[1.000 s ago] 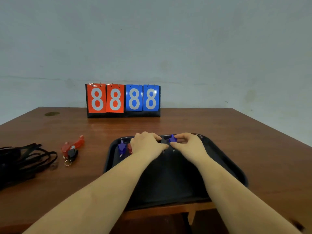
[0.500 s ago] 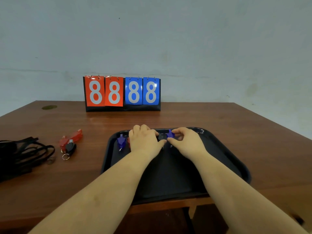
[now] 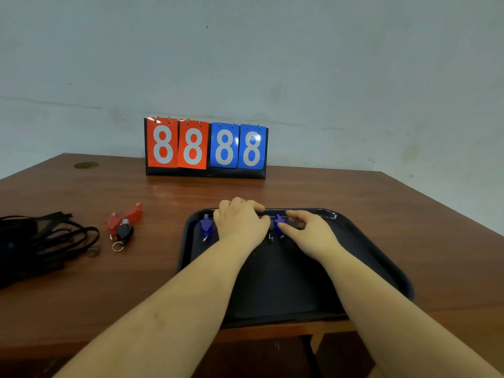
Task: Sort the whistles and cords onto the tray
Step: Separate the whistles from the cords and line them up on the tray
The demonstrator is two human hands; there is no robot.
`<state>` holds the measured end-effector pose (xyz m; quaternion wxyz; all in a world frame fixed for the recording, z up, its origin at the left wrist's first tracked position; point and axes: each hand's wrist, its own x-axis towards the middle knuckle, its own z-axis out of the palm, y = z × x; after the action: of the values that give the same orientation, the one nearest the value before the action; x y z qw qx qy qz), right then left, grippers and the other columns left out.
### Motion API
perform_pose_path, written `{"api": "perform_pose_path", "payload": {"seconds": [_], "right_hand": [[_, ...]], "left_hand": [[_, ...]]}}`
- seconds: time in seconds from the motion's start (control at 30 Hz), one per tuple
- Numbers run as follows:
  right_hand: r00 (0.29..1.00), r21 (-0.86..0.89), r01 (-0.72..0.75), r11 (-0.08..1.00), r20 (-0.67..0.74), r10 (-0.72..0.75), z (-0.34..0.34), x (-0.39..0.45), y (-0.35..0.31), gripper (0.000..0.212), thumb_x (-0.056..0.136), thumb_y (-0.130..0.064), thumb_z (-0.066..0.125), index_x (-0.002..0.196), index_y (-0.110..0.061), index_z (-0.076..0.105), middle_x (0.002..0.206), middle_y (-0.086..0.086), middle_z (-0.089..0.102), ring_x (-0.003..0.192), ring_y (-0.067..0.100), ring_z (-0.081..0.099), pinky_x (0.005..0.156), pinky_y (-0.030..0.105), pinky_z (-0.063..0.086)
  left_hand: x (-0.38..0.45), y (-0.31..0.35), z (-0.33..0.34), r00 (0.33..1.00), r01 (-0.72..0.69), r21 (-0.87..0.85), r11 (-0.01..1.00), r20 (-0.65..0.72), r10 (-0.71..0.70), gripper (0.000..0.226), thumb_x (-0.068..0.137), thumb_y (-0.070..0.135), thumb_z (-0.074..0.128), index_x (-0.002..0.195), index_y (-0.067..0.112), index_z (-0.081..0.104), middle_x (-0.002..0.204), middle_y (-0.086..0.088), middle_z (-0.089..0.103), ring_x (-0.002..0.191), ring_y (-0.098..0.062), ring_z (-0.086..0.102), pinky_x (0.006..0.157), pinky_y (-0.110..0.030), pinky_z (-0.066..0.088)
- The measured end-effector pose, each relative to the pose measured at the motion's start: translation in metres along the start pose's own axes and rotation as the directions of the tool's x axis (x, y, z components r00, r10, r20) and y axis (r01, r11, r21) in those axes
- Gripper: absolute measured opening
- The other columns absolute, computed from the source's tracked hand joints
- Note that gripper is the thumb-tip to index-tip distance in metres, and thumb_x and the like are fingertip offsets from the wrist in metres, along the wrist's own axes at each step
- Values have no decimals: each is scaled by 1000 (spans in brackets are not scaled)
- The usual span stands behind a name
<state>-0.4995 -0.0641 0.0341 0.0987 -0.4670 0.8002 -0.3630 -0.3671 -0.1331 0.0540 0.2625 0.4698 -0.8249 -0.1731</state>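
Whistles go in one neat row: my right hand [image 3: 308, 236] pinches the blue whistle [image 3: 278, 224], left hand [image 3: 241, 225] curled, grip hidden.

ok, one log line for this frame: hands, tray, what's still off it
left hand: on whistles at tray far edge | right hand: touching blue whistle | off tray: red whistles, black whistle, cords

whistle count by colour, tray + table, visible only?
Blue: 2, one at the tray's far left, one between the hands.
Red: 2, on the table, one near and one behind it.
Black: 2, one on the table, one mostly hidden by the left hand, on the tray.
Total: 6 visible; the hands may hide more.
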Motion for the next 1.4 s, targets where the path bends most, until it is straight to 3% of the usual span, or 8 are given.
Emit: {"api": "perform_pose_path", "payload": {"seconds": [0.2,0.33,0.47,0.63,0.9,1.1,1.23,1.4], "right_hand": [[994,-64,94,993,-49,-98,-12,-12,-34,37,87,-33,63,123,-25,58,124,-7,60,117,14,53,98,32,42],[984,-25,179,984,28,-178,6,-25,-76,26,87,-31,64,113,-27,62,113,-10,63,104,6,57,89,25,46],[956,23,256,966,141,-257,46,-42,-120,25,87,-28,64,112,-27,63,105,-13,61,91,-1,51,68,8,36],[919,40,318,947,230,-319,95,-52,-163,27,87,-34,63,114,-29,61,118,-11,61,102,2,52,90,21,43],[910,-21,304,952,304,-284,146,-41,-195,36,87,-31,63,122,-27,59,127,-5,59,113,12,54,96,28,45],[914,-56,277,959,324,-245,163,-32,-200,47,86,-34,63,131,-22,53,132,-3,56,117,14,54,98,29,42],[921,38,249,968,300,-249,168,-32,-194,41,85,-32,65,124,-21,58,124,-3,61,112,11,57,98,29,44],[937,102,194,976,275,-215,168,-33,-191,34,82,-28,68,115,-20,62,113,-5,64,102,9,58,90,24,46]], "left_hand": [[-5,-6,-33,1000,23,-214,977,-4,-24,29,89,40,56,117,35,61,130,5,55,126,-20,36,101,-38,29],[-23,-51,-63,999,25,-125,992,-39,-30,29,88,40,57,116,34,62,128,6,56,125,-19,39,102,-39,30],[-47,-113,-92,992,109,10,994,-63,-108,28,87,43,57,114,36,62,129,5,55,125,-21,40,105,-42,30],[-60,-183,-131,966,226,56,972,-142,-217,27,85,43,59,110,37,66,122,2,60,116,-22,50,99,-39,41],[-45,-221,-143,974,186,92,978,-150,-171,30,88,41,54,116,36,62,123,3,57,118,-22,46,101,-38,38],[-17,-215,-128,982,146,-63,987,-111,-152,35,94,27,47,128,24,56,134,-2,54,122,-21,48,106,-37,38],[-13,-227,-116,983,166,-88,982,-63,-172,34,96,24,43,128,24,55,133,-1,56,123,-20,48,106,-37,37],[-15,-230,-116,979,191,-186,964,-35,-201,27,94,27,47,118,29,60,126,3,59,114,-15,53,93,-29,41]]}}
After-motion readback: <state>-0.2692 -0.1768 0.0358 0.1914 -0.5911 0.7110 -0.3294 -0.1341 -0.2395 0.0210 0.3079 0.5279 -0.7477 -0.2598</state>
